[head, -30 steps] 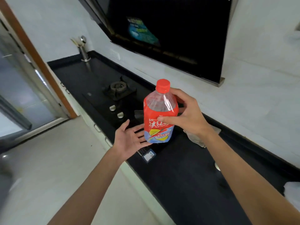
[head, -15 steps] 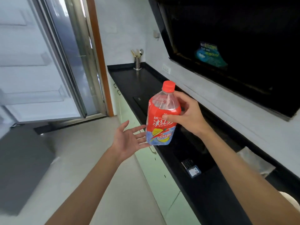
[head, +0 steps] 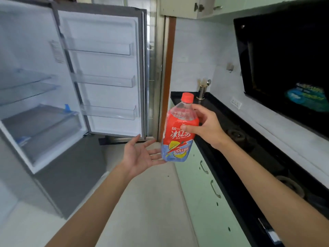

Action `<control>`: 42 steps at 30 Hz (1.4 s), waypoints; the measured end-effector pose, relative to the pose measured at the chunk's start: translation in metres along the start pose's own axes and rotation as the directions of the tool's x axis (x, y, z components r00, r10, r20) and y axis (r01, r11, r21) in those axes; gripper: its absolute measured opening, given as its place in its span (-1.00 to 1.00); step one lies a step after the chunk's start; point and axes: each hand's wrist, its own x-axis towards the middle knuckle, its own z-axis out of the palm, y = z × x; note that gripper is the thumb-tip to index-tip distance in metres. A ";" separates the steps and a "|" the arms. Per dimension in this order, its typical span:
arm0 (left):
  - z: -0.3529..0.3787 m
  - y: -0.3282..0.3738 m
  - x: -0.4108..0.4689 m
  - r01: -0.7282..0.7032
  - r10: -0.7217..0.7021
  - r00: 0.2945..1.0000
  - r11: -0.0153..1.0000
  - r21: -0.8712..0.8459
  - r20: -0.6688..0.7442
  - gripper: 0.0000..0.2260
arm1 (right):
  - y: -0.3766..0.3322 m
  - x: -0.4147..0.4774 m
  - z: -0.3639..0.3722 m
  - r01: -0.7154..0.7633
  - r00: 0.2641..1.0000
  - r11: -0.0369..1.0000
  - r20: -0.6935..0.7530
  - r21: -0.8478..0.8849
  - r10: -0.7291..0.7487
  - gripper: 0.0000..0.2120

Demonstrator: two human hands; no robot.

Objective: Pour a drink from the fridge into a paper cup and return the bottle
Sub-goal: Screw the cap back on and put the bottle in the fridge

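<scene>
- Grips red-capped bottle (head: 178,138) upright in right hand (head: 206,127), centre of frame.
- Holds left hand (head: 140,155) palm-up and relaxed, fingers straight, just beside bottle's base.
- Faces fridge (head: 35,68), door swung wide, at upper left.
- Stands alongside black counter (head: 231,139) at right.

We have swung left, from desk (head: 219,107) toward fridge (head: 41,97). Open fridge door (head: 106,68), three racks, now fully in view. Our right hand (head: 208,129) has carried bottle (head: 178,138) clear of desk, out over floor (head: 151,202). Our left hand (head: 142,155) now lower, fingertips at bottle's base.
</scene>
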 end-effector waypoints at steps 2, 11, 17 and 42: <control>-0.014 0.015 -0.010 -0.041 0.041 0.999 0.999 -0.019 -0.025 -0.40 | -0.001 0.015 0.019 0.015 0.999 1.000 0.033 0.016 -0.015 -0.42; -0.075 0.071 -0.034 -0.206 0.196 0.971 0.976 -0.065 -0.133 -0.43 | 0.000 0.087 0.105 0.075 0.973 0.996 0.214 0.055 -0.085 -0.36; -0.104 0.114 -0.040 -0.287 0.269 0.942 0.955 -0.071 -0.201 -0.39 | 0.011 0.142 0.156 0.104 0.946 0.991 0.298 0.088 -0.125 -0.35; -0.187 0.284 0.017 -0.564 0.475 0.745 0.823 -0.063 -0.469 -0.39 | 0.037 0.382 0.307 0.104 0.774 0.943 0.569 0.315 -0.276 -0.45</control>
